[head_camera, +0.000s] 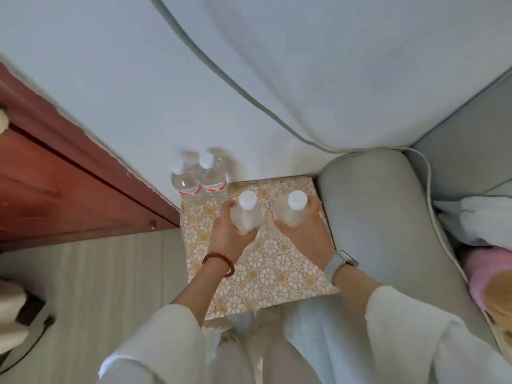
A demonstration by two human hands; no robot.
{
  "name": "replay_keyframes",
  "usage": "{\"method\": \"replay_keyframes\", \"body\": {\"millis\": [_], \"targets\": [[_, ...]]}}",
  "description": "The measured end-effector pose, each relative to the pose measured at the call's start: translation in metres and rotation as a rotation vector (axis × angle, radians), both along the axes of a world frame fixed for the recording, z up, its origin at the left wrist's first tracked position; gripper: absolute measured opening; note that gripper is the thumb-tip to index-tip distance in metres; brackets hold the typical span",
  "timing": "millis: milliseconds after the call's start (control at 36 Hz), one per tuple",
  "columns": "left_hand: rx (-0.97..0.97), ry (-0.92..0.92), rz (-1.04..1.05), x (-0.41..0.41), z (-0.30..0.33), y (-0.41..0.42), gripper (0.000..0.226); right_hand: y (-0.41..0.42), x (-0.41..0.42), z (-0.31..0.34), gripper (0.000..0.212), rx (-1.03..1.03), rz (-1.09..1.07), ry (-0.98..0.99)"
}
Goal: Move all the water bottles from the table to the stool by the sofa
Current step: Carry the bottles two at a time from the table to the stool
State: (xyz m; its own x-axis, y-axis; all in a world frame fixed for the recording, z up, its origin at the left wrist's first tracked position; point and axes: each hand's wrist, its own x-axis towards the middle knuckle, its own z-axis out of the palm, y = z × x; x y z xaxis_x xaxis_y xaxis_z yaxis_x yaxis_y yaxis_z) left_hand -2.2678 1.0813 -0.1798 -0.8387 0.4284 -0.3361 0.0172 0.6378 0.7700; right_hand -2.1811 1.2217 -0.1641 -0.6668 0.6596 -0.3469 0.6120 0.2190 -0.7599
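Hands grip bottles (mid-stool)

**Setting: home living room**

Domestic interior. Grey upholstered sofa with piped arm and cushions stands against a pale wall. Small stool with floral-patterned cover sits beside the sofa arm. Reddish wooden door at left. Light striped floor.

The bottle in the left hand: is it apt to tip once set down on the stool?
Probably somewhat: the bottle looks tall and narrow, and the stool wears a patterned cloth, possibly soft. It looks full, so likely bottom-heavy enough to stand, like the two bottles upright at the back.
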Motion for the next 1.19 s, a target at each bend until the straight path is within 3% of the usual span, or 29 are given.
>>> {"method": "replay_keyframes", "body": {"millis": [278, 472, 694, 806, 972, 1194], "targets": [[-0.019, -0.022, -0.144, -0.056, -0.039, 0.051, 0.073, 0.04, -0.046, -0.056, 0.073, 0.008, 0.088, 0.043], [-0.073, 0.15, -0.314, -0.065, -0.033, 0.054, 0.073, 0.047, -0.042, -0.052, 0.067, -0.005, 0.103, 0.055], [-0.099, 0.321, -0.264, -0.075, -0.011, 0.056, 0.049, 0.066, -0.037, -0.02, 0.048, 0.332, 0.383, 0.015], [-0.178, 0.44, -0.32, -0.076, -0.008, 0.058, 0.044, 0.074, -0.042, -0.014, 0.043, 0.377, 0.51, -0.084], [-0.319, 0.757, -0.338, -0.085, -0.009, 0.058, 0.045, 0.07, -0.052, -0.017, 0.038, 0.364, 0.399, -0.068], [-0.339, 0.924, -0.291, -0.109, -0.014, 0.059, 0.045, 0.049, -0.092, -0.018, 0.03, 0.311, 0.233, 0.069]]}}
